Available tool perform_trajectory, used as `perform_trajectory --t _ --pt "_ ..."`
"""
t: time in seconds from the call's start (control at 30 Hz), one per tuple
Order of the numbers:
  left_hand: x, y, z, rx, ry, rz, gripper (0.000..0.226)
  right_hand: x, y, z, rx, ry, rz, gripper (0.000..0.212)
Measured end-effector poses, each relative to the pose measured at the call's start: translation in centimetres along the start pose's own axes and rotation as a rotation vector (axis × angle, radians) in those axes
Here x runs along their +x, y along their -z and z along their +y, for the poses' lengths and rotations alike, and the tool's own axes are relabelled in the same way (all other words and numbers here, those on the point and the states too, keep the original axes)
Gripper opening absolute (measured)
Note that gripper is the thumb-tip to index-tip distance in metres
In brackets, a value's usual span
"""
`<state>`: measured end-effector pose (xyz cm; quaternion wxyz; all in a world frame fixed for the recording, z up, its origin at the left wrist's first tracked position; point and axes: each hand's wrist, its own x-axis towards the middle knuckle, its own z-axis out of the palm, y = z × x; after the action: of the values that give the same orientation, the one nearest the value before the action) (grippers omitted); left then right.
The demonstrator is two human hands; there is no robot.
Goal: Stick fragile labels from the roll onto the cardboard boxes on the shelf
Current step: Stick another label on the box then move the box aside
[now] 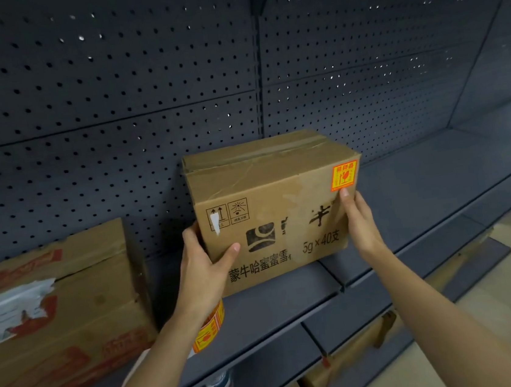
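Left thumb lies across the front of the box (266,185), fingers wrapped behind its left side; the left hand (203,263) grips it. The right hand (359,223) clasps the right edge, thumb tip just below the orange label (345,176) stuck at the front's top right corner. The box is brown, taped and black-printed, and stands on the shelf (423,193). The roll (211,330) shows under the left wrist.

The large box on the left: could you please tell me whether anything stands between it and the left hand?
Nothing visible does: only a gap of shelf separates the large box from the left hand, which grips the smaller box.
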<state>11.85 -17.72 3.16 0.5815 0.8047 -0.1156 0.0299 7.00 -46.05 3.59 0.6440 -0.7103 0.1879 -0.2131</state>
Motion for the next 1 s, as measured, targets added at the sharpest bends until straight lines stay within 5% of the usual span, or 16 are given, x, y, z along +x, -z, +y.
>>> perform_trajectory --t 0.1,0.33,0.57,0.87,1.0 --pt "0.3 -0.2 -0.2 0.005 -0.005 0.002 0.057 0.4 0.0 0.3 -0.021 0.012 -0.014 0.034" --pt "0.8 -0.7 -0.3 0.015 -0.008 0.001 0.051 1.7 -0.4 1.6 0.031 0.010 -0.050 0.102" --pt "1.1 -0.8 0.3 0.056 0.018 0.001 0.049 2.5 -0.8 1.4 0.001 -0.007 0.005 0.058" --pt "0.6 0.8 1.3 0.117 0.025 0.009 0.065 -0.3 -1.6 -0.2 -0.180 0.130 0.211 0.049" --pt "0.0 2.8 3.2 0.110 -0.041 0.064 0.048 -2.7 -2.7 -2.4 -0.198 0.261 0.359 0.064"
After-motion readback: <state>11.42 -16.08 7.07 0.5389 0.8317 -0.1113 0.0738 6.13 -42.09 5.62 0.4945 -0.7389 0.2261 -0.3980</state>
